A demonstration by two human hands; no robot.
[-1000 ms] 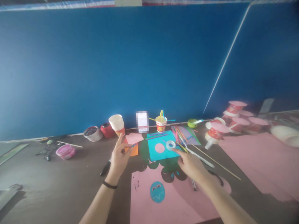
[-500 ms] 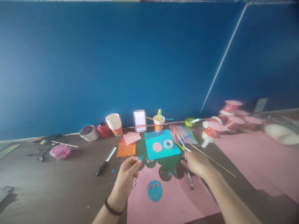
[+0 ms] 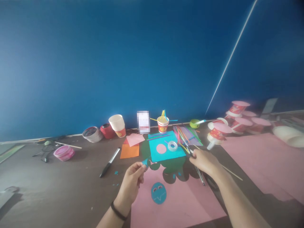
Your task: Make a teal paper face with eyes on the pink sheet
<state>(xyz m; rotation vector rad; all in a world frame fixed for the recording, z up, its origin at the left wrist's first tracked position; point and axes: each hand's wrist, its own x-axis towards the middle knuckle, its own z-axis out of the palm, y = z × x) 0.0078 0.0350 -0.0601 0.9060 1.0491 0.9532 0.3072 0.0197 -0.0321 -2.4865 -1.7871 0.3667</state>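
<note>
My left hand (image 3: 135, 177) pinches a small blue paper piece (image 3: 145, 162) above the edge of a pink sheet (image 3: 175, 209). On that sheet lies a blue paper circle (image 3: 159, 193) with two eye-shaped cutouts and a zigzag line. My right hand (image 3: 204, 162) is closed at the sheet's upper right, by a thin pen (image 3: 199, 176) and a dark-handled item partly hidden under the fingers. Beyond the hands, a turquoise sheet (image 3: 155, 155) bears a pink circle (image 3: 161, 148) and a tape roll (image 3: 172, 146).
A black marker (image 3: 110, 162) and orange paper (image 3: 129, 151) lie left of centre. Paper cups (image 3: 117, 125), a straw-filled cup (image 3: 163, 124) and a green bowl (image 3: 194, 123) line the wall. Pink-topped cups (image 3: 219, 131) and a wooden stick (image 3: 232, 173) are at right.
The view has shifted slightly. My right hand has moved a little to the right and the pen beneath it has shifted. My left hand still pinches the blue piece.
</note>
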